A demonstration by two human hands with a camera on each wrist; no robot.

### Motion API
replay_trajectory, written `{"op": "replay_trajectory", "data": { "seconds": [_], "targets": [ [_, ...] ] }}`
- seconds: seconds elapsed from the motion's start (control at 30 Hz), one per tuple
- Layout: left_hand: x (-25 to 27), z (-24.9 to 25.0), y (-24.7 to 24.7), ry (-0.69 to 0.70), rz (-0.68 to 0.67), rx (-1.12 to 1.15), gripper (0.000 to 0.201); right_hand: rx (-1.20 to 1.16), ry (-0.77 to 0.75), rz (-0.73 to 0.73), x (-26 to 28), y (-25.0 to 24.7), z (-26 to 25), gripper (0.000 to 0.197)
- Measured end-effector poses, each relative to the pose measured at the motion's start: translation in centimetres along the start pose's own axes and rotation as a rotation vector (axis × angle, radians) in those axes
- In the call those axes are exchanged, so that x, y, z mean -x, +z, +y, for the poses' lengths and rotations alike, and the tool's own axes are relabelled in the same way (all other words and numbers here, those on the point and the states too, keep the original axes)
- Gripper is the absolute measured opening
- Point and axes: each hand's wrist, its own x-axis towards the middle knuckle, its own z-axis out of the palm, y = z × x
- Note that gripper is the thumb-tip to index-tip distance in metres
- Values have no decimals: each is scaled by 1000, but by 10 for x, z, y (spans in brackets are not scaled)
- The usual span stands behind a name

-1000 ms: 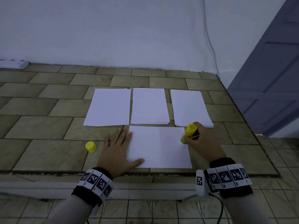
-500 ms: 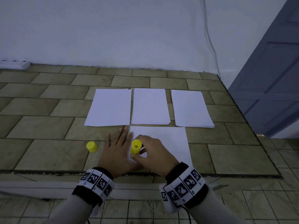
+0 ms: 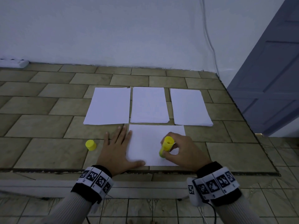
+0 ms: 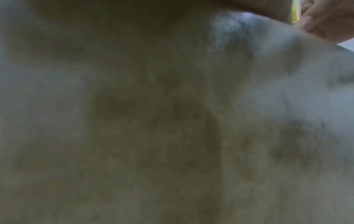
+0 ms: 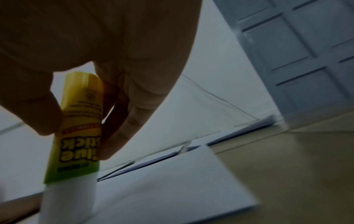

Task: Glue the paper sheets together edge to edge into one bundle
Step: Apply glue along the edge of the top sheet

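On the tiled floor our right hand, pinching the glue stick, has swept back rightward across the near sheet from our flat left hand; we judge gluing underway.

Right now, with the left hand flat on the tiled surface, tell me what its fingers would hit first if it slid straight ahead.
The left hand points away from the person. Straight ahead, its fingers would probably meet the near edge of the leftmost white paper stack first; the gap looks short, though depth is uncertain.
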Motion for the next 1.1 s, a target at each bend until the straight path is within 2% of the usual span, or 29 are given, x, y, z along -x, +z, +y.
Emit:
{"op": "replay_trajectory", "data": {
  "seconds": [0.13, 0.27, 0.5, 0.67, 0.77, 0.9, 1.0, 1.1],
  "targets": [
    [0, -1, 3, 5, 18, 6, 136, 10, 3, 49, 16, -23, 13, 7],
    [0, -1, 2, 4, 17, 18, 137, 16, 72, 111, 28, -36, 23, 9],
    [0, -1, 2, -2, 21, 28, 136, 21, 116, 152, 33, -43, 27, 19],
    [0, 0, 1, 2, 23, 14, 136, -51, 87, 194, 19, -37, 17, 22],
    [1, 0, 1, 5, 20, 11, 136, -81, -3, 145, 2, -21, 3, 26],
    [1, 0, 1, 8, 25, 23, 136, -124, -45, 46, -22, 12, -16, 18],
    [0, 1, 2, 13, 26, 14, 138, -68, -60, -98, -36, 35, -24, 22],
    [1, 3, 1, 28, 57, 42, 138, 13, -76, -177, -46, 50, -28, 26]
  ]
}}
